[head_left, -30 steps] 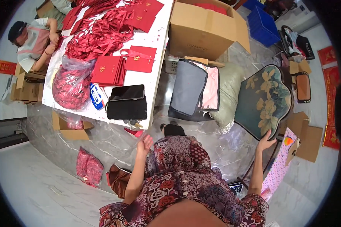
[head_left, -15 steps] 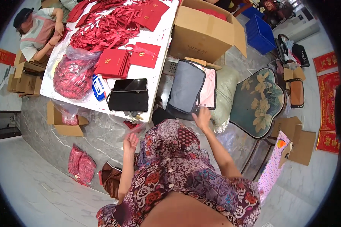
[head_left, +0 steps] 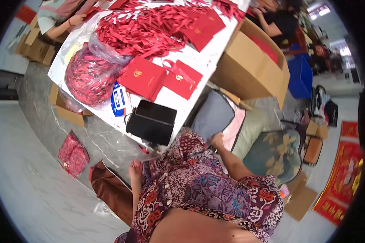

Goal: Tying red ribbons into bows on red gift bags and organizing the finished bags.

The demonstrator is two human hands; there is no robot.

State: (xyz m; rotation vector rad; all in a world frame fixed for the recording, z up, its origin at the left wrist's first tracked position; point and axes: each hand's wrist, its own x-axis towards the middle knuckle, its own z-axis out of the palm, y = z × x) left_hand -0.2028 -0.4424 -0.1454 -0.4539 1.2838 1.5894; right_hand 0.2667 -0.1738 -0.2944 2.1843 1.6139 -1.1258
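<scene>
My right hand [head_left: 217,141] is at the near corner of a grey cushion [head_left: 215,115] with dark edging, its fingers curled round that edge. Pink cloth [head_left: 234,127] shows beside the cushion. Low by my lap, beneath the table's near corner, my left hand [head_left: 136,168] is raised with fingers apart and nothing in it. Above it on the white table [head_left: 129,106] lie a black pouch [head_left: 150,128] and a phone [head_left: 156,111]. Farther in are red paper bags [head_left: 142,77], a clear bag of red ribbon [head_left: 86,79] and a heap of loose red ribbons [head_left: 144,30].
A large cardboard box [head_left: 251,60] stands right of the table, with a blue crate [head_left: 300,77] beyond. A pale green sack [head_left: 257,127] and a flower-patterned chair [head_left: 273,156] are at right. Brown cloth [head_left: 111,186] and a red bundle [head_left: 74,154] lie at left. Two people work nearby.
The view has turned and shifted, so the table appears tilted. My right hand stays at the cushion's corner. My left hand is lower, nearer my lap. A second person shows more at the upper right.
</scene>
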